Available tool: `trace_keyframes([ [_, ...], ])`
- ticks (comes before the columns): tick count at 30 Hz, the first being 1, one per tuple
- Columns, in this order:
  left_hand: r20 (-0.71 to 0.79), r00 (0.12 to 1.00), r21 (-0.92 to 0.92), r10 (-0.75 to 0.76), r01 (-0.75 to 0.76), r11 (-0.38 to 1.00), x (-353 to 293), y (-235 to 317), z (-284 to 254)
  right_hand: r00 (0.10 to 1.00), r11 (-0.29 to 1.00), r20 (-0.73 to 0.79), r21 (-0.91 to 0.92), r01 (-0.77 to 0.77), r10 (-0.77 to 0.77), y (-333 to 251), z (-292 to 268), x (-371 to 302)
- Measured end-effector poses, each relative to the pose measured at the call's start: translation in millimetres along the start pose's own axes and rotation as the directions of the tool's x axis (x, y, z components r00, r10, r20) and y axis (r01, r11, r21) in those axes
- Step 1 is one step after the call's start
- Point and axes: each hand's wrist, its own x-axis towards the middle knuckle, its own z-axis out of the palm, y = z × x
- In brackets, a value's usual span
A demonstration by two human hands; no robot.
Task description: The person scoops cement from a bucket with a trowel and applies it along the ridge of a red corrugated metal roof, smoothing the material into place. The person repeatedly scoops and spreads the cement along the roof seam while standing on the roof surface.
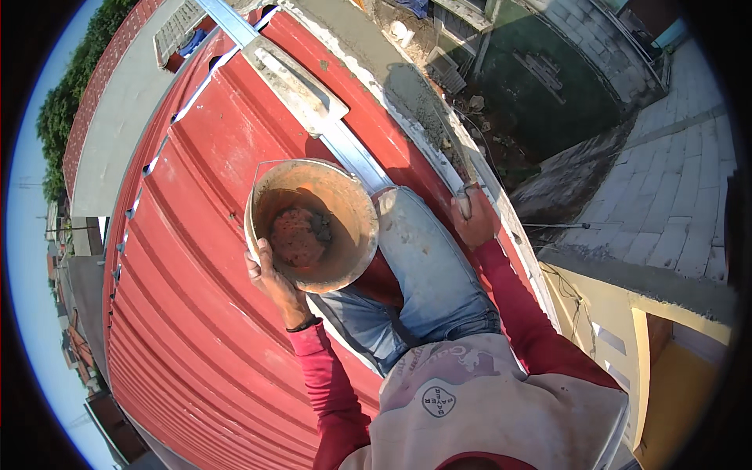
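Note:
A mortar-stained bucket (356, 207) with a wire handle is tilted so its inside faces me. Reddish mortar (296, 237) with a grey patch lies at its bottom. My left hand (276, 283) is closed on the bucket's near left rim, thumb over the edge. To the right, my right hand (476, 221) is closed around the handle of a trowel (465, 202). Its narrow blade points away along the wall's edge, seen nearly edge-on. Wet grey mortar (411, 90) coats the wall top just beyond it. A plastering float (301, 92) lies ahead of the bucket.
Red corrugated roofing (204, 258) spreads to the left, bordering the wall. A shiny metal strip (352, 153) runs beneath the float, towards my jeans-covered knee (411, 227). Beyond the wall the ground drops to a lower yard (493, 125) with debris. Block walls (658, 172) stand at right.

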Motion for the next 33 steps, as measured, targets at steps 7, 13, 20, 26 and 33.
trace_keyframes([
  [7, 0.239, 0.965, 0.329, 0.104, -0.181, 0.927, -3, 17, 48, 0.754, 0.946, 0.572, 0.171, 0.276, -0.324, -100, -47, 30],
  [13, 0.642, 0.727, 0.364, 0.245, -0.570, 0.737, -33, 37, 80, 0.711, 0.960, 0.683, -0.049, 0.275, -0.169, -139, 1, -1],
  [20, 0.761, 0.592, 0.244, 0.266, -0.640, 0.728, -30, 72, 91, 0.573, 0.893, 0.722, 0.448, 0.041, -0.388, -148, -16, -26],
  [26, 0.720, 0.665, 0.173, 0.200, -0.451, 0.876, -13, 64, 86, 0.048, 0.398, 0.953, 0.170, -0.901, -0.298, -162, -59, 19],
  [33, 0.282, 0.959, 0.153, 0.025, -0.071, 0.986, -11, 26, 79, 0.003, 0.085, 0.896, 0.046, -0.995, -0.445, -122, -51, 7],
])
